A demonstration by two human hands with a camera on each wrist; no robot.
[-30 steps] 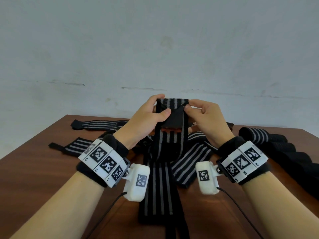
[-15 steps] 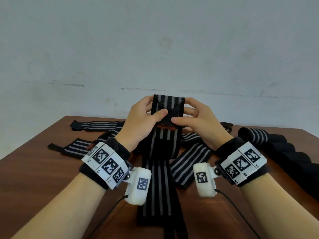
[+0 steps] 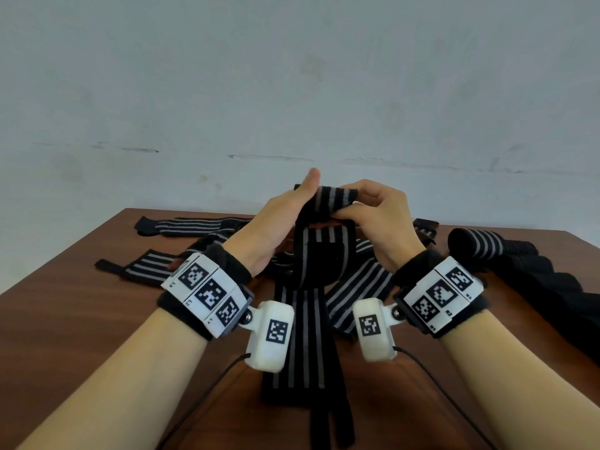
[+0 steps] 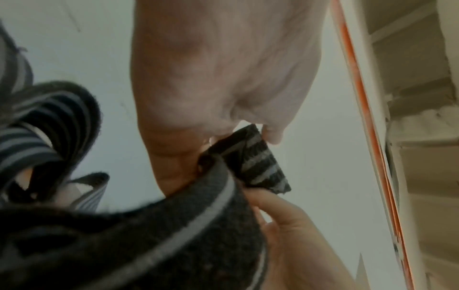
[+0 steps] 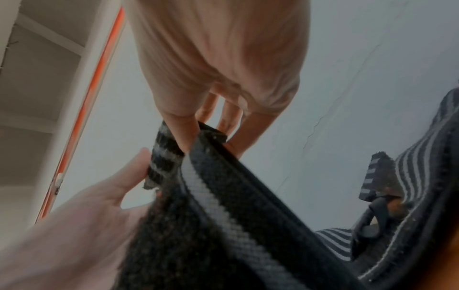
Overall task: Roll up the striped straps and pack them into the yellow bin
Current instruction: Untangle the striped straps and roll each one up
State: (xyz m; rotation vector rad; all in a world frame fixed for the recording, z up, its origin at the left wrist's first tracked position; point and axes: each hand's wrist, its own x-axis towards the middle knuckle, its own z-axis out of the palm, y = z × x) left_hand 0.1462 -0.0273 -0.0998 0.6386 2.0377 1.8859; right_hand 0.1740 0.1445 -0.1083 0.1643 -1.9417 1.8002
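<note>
Brown wooden bench [image 3: 81, 319] below, both hands pinch the striped strap [image 3: 324, 254] top: left hand [image 3: 276, 222], right hand [image 3: 380, 216]. Soft, limp, probably light; best gripped at its folded end.

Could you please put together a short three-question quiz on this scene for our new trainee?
1. True or false: both hands hold the same strap.
2. Where does its loose end lie? A) on the table B) in a bin C) over a chair
3. The rolled strap lies nearer the ____ hand.

Key: 1 true, the left hand and the right hand grip its top; 2 A; 3 right.
</note>
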